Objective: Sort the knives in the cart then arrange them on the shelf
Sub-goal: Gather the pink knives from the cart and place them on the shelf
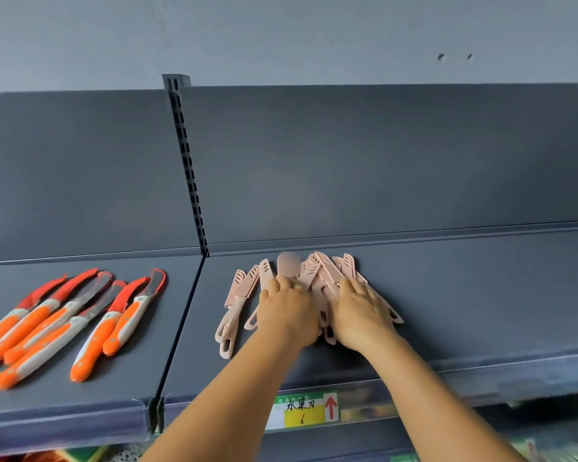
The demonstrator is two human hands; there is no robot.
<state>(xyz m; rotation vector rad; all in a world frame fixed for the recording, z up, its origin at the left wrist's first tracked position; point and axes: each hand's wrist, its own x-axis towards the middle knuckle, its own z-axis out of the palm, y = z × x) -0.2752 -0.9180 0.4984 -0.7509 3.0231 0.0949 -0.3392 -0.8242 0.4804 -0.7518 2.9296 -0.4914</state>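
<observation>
Shelf: a dark grey metal shelf (464, 295) with a back panel of the same colour; a slotted upright post (189, 168) divides it into a left bay and a right bay.
Pink knives: a pile of pale pink sheathed fruit knives (314, 278) lies on the right bay, near its left part, with the sheath tips toward the back panel and the looped handles toward the near edge; the knives overlap and fan out.
Separate pink knives: two pink knives (236, 301) lie just left of the pile, side by side, a little apart from the hands.
Left hand: the left hand (287, 311) lies palm down on the left half of the pile; the fingers curl forward over the knives, and one blurred pink sheath (289, 265) stands out beyond the fingertips. Whether the fingers clamp one knife or only press on them, I cannot tell.
Right hand: the right hand (361, 311) lies palm down on the right half of the pile, fingers close together and bent a little, touching the knives; a real grip I cannot tell.
Orange knives: six knives with orange and white handles (77, 318) lie in a slanted row on the left bay, blades toward the far right, some in red sheaths.
Price label: a green and yellow tag (302, 411) with handwriting and a red arrow sits on the near edge strip below the arms.
</observation>
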